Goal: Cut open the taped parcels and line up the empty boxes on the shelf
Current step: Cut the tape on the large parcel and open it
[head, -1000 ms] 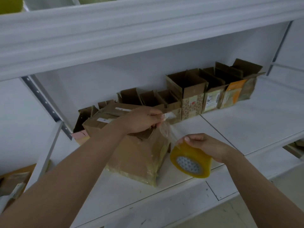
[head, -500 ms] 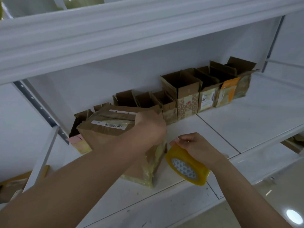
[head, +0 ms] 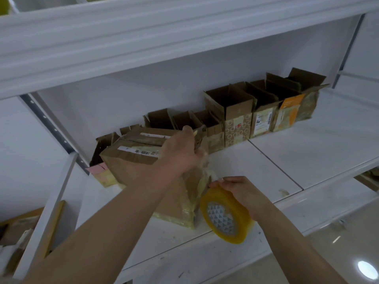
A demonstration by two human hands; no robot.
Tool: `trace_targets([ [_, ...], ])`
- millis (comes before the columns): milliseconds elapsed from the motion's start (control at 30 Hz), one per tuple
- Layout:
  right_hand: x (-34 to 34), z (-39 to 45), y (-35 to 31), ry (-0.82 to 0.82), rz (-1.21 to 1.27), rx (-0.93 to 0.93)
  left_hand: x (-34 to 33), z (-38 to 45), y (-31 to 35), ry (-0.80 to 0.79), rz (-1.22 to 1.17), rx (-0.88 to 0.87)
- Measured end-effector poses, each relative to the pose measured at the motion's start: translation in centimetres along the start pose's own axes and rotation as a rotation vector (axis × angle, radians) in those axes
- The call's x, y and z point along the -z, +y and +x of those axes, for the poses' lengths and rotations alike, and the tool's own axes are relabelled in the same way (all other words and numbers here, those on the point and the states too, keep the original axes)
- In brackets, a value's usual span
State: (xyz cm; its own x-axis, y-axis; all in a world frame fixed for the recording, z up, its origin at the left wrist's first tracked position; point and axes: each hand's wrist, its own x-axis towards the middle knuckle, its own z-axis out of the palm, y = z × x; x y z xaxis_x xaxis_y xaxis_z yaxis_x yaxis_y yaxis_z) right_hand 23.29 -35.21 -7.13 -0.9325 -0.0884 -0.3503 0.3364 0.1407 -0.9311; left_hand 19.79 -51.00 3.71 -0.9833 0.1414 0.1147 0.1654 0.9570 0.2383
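Observation:
A brown cardboard parcel (head: 135, 160) with a barcode label stands on the white shelf (head: 297, 152), its lower edge wrapped in yellowish tape. My left hand (head: 180, 152) presses on the parcel's top right corner, fingers curled over the flap edge. My right hand (head: 242, 191) grips a yellow roll of packing tape (head: 225, 218) just right of the parcel, and a strip of clear tape runs from the roll up onto the parcel's side. A row of several opened empty boxes (head: 238, 111) lines the back wall.
A white upper shelf edge (head: 143, 37) hangs low overhead. A metal upright (head: 53, 128) stands at the left. More cardboard (head: 18, 232) lies on a lower level at the far left. The floor shows at the bottom right.
My left hand moved from pinching the tape end to pressing it down on the parcel's top corner. My right hand brought the roll lower and closer to the parcel's side.

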Motion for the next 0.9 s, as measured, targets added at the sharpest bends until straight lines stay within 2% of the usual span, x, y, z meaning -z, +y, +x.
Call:
trace_targets([
  [167,0.1,-0.1,0.9,0.061,0.047,-0.029,-1.3,0.0,0.9,0.083,0.116,0.070],
  [300,0.0,-0.2,1.2,0.107,0.043,-0.043,-2.2,-0.1,1.3,0.074,0.253,0.093],
  [533,0.3,-1.3,0.6,0.106,-0.030,-0.033,-1.1,-2.4,-0.5,0.056,0.174,-0.044],
  [700,1.7,-2.5,-2.1,0.080,-0.072,0.015,0.3,-5.3,-3.6,0.034,0.147,-0.221],
  [900,2.0,-4.0,-6.6,0.041,-0.108,0.142,2.8,-7.5,-9.0,-0.140,0.091,-0.367],
])
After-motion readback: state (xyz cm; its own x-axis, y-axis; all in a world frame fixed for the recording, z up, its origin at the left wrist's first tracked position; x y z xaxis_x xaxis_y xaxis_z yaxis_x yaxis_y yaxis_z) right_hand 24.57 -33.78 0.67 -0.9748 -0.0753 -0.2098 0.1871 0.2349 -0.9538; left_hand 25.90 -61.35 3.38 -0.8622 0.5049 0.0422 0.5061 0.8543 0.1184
